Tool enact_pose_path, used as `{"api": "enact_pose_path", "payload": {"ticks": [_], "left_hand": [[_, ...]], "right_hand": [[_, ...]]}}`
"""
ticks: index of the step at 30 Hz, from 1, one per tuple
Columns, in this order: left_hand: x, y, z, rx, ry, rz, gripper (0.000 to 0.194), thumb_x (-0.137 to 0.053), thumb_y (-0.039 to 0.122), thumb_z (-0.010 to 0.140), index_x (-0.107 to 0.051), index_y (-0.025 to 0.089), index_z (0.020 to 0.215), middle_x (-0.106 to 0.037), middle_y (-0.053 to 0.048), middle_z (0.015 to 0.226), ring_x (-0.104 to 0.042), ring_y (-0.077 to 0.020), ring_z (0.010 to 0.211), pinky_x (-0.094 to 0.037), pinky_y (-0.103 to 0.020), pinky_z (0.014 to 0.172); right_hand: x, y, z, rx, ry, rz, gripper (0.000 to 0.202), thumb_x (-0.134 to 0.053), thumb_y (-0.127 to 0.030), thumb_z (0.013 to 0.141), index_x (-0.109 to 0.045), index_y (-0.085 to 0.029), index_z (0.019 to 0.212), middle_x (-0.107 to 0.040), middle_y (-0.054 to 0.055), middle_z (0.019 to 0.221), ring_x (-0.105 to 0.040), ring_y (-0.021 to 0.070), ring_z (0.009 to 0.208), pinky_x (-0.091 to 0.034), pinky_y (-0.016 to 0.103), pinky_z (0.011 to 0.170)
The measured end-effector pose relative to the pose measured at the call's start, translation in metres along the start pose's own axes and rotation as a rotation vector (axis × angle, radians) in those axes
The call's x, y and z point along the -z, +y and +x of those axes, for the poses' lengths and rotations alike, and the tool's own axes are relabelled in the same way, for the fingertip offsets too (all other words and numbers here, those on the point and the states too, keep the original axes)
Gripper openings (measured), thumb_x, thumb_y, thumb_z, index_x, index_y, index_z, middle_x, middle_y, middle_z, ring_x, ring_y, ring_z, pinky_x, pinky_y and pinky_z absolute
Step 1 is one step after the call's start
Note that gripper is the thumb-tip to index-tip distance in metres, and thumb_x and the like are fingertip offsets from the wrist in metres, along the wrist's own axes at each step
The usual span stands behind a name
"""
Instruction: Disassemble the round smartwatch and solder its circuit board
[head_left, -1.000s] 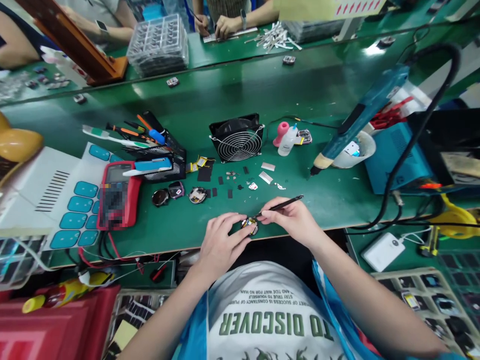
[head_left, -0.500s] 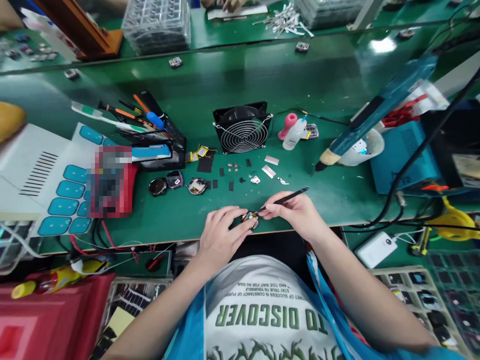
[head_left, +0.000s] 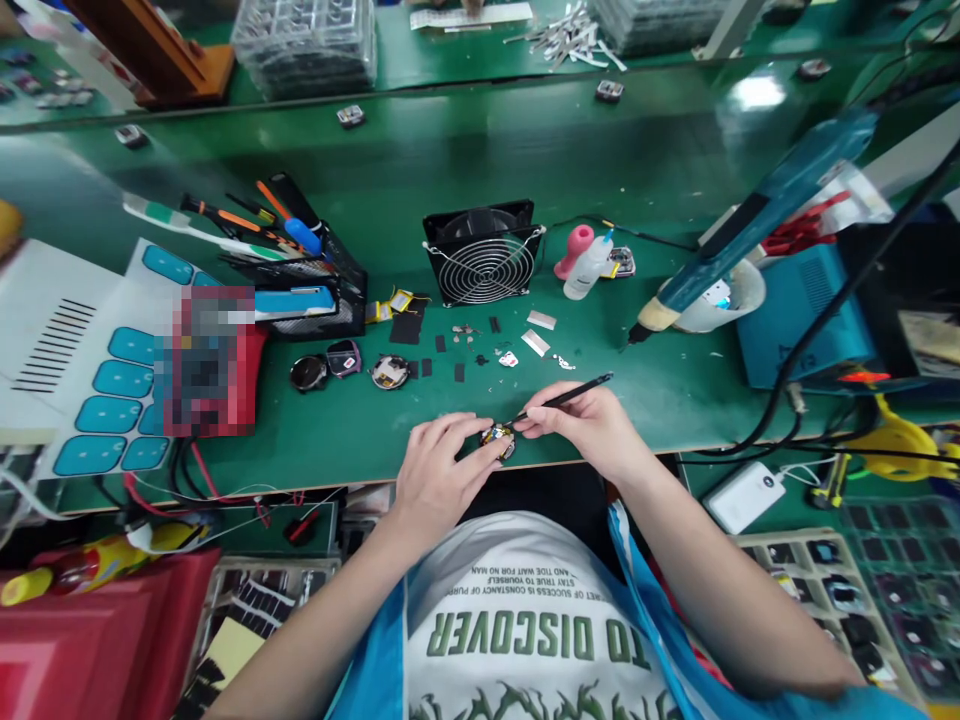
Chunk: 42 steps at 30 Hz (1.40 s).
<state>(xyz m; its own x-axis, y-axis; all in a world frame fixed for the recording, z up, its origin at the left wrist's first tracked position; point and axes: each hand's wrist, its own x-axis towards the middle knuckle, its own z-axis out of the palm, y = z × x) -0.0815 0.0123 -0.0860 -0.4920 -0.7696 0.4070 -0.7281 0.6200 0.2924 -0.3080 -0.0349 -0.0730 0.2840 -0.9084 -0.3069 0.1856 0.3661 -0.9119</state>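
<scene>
Round device point(head_left: 498, 440) | left hand point(head_left: 444, 465) half-curled, gripping it | right hand point(head_left: 583, 422) pinches tool point(head_left: 570, 394) | shirt point(head_left: 529, 590): "TO DISCOVER"

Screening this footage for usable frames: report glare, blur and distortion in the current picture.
Head view: bright glare on the green surface at upper right, wide-angle bending toward the edges, pixelated patch over the multimeter, fan fairly crisp.

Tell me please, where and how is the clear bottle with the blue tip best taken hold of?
I would grip the clear bottle round its wide body, below the narrow blue tip, coming from the person's side: it appears to stand upright, its near face is uncovered, and the pink object crowds its left.
</scene>
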Motion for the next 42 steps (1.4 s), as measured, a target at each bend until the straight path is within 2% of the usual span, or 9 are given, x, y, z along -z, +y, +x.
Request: {"api": "enact_pose_path", "payload": {"ticks": [16, 18, 21, 24, 26, 29, 32, 37, 42], "left_hand": [[0.003, 0.002, 0.001, 0.024, -0.064, -0.047, 0.029, -0.063, 0.02, 0.099, -0.064, 0.027, 0.127, -0.069, -0.006, 0.122, -0.059, -0.0253, 0.12, -0.043, -0.041, 0.098], [0.006, 0.001, 0.003, 0.079, -0.088, -0.103, 0.034, -0.064, 0.024, 0.099, -0.058, 0.025, 0.132, -0.067, -0.008, 0.126, -0.059, -0.025, 0.121, -0.044, -0.04, 0.101], [0.014, -0.001, 0.012, 0.196, -0.171, -0.148, 0.049, -0.071, 0.031, 0.094, -0.053, 0.022, 0.139, -0.062, -0.01, 0.13, -0.058, -0.0255, 0.12, -0.048, -0.039, 0.102], [0.018, -0.003, 0.025, 0.255, -0.258, -0.126, 0.042, -0.075, 0.029, 0.091, -0.061, 0.025, 0.131, -0.061, -0.007, 0.123, -0.057, -0.0254, 0.115, -0.05, -0.04, 0.099], [0.018, -0.002, 0.032, 0.29, -0.266, -0.149, 0.032, -0.077, 0.026, 0.089, -0.066, 0.025, 0.118, -0.062, -0.006, 0.117, -0.058, -0.0251, 0.112, -0.05, -0.04, 0.098], [0.015, 0.003, 0.032, 0.382, -0.212, -0.269, 0.019, -0.077, 0.022, 0.086, -0.065, 0.023, 0.1, -0.067, -0.002, 0.101, -0.063, -0.0213, 0.099, -0.052, -0.035, 0.09], [0.014, 0.014, 0.024, 0.457, -0.1, -0.489, 0.013, -0.075, 0.021, 0.088, -0.062, 0.022, 0.092, -0.064, 0.003, 0.082, -0.063, -0.0141, 0.075, -0.052, -0.025, 0.07], [0.023, 0.038, 0.01, 0.336, 0.064, -0.809, 0.018, -0.073, 0.011, 0.089, -0.063, 0.022, 0.1, -0.066, 0.002, 0.088, -0.066, -0.0129, 0.083, -0.056, -0.023, 0.072], [0.038, 0.044, 0.002, 0.143, 0.066, -0.779, 0.033, -0.076, 0.004, 0.085, -0.066, 0.019, 0.113, -0.071, -0.003, 0.1, -0.069, -0.0168, 0.096, -0.06, -0.031, 0.085]], "right_hand": [[0.006, 0.0, -0.002, 0.048, 0.077, -0.021, 0.052, -0.083, -0.062, 0.075, -0.065, -0.016, 0.089, -0.072, 0.003, 0.075, -0.075, 0.0193, 0.07, -0.064, 0.032, 0.066], [0.015, -0.008, -0.005, 0.064, 0.106, -0.191, 0.051, -0.067, -0.068, 0.087, -0.059, -0.018, 0.086, -0.066, 0.0, 0.064, -0.067, 0.0164, 0.056, -0.056, 0.029, 0.056], [0.029, -0.027, -0.011, 0.059, 0.075, -0.759, 0.046, -0.043, -0.053, 0.105, -0.051, -0.02, 0.073, -0.057, 0.0, 0.058, -0.059, 0.0152, 0.052, -0.041, 0.027, 0.054], [0.035, -0.043, -0.017, 0.006, 0.137, -1.388, 0.041, -0.046, -0.042, 0.107, -0.053, -0.019, 0.074, -0.065, 0.006, 0.073, -0.065, 0.0209, 0.068, -0.031, 0.029, 0.057], [0.033, -0.045, -0.023, 0.054, 0.282, -1.584, 0.036, -0.053, -0.047, 0.105, -0.059, -0.017, 0.086, -0.069, 0.01, 0.086, -0.067, 0.0235, 0.073, -0.027, 0.03, 0.056], [0.022, -0.034, -0.036, 0.351, 0.361, -1.493, 0.035, -0.055, -0.048, 0.103, -0.061, -0.016, 0.094, -0.068, 0.009, 0.09, -0.067, 0.0223, 0.074, -0.036, 0.029, 0.058], [0.002, -0.014, -0.051, 0.63, 0.219, -1.156, 0.033, -0.048, -0.043, 0.108, -0.062, -0.015, 0.096, -0.067, 0.006, 0.087, -0.066, 0.0202, 0.078, -0.048, 0.03, 0.068], [-0.03, 0.006, -0.076, 0.757, 0.128, -0.759, 0.024, -0.053, -0.035, 0.107, -0.063, -0.013, 0.11, -0.072, 0.008, 0.094, -0.068, 0.0186, 0.083, -0.056, 0.03, 0.075], [-0.034, 0.007, -0.089, 0.898, 0.118, -0.728, 0.014, -0.051, -0.019, 0.106, -0.063, -0.012, 0.11, -0.075, 0.01, 0.095, -0.07, 0.0172, 0.084, -0.06, 0.029, 0.077]]}}
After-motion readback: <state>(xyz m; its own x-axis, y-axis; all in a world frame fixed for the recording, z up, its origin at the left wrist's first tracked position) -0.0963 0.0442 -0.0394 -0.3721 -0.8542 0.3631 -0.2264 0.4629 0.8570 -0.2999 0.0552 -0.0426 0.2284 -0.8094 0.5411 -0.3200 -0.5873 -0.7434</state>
